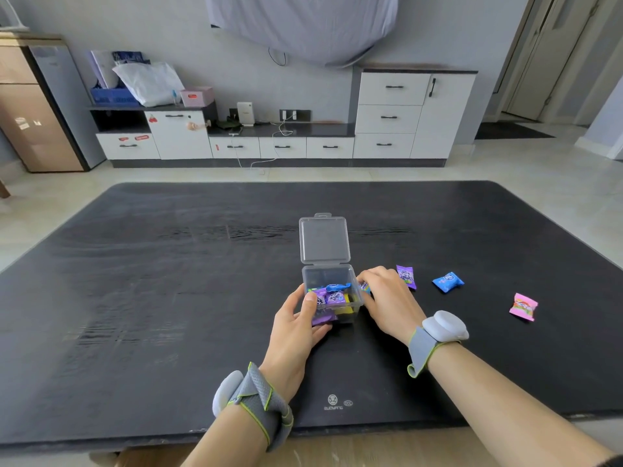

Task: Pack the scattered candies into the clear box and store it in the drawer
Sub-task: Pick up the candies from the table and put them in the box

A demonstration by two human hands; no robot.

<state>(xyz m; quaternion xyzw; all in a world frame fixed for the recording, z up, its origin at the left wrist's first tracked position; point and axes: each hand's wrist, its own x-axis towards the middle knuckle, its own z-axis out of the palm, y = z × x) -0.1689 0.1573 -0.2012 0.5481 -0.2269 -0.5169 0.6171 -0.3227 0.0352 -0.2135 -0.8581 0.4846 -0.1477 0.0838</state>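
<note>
The table [168,281] is a wide matte black slab with rounded far corners and a worn, streaked grain; its near edge runs just below both wrists, and most of its surface left of the box [332,293] and beyond it lies bare. The box, small, square, of clear hard plastic, sits near the table's middle, closer to the near edge than the far one. The left hand [296,326] cups the box's left and near sides, thumb pressed on the rim and fingers curled under the front wall. The right hand [387,299] lies against the box's right wall, fingers curled around a small blue-and-purple candy [364,286] at the rim. Each wrist wears one grey fabric band with a pale rounded pod. Inside the box lie several crinkly wrapped candies, purple, blue and yellow; the exact count cannot be told. Right of the box three candies lie loose on the table: one purple [406,276] just past the right hand, one blue [448,281] farther right, one pink [523,307] farthest, well apart. Behind the box its hinged lid [324,240] stands open, tipped away, a tab at its top edge.
</note>
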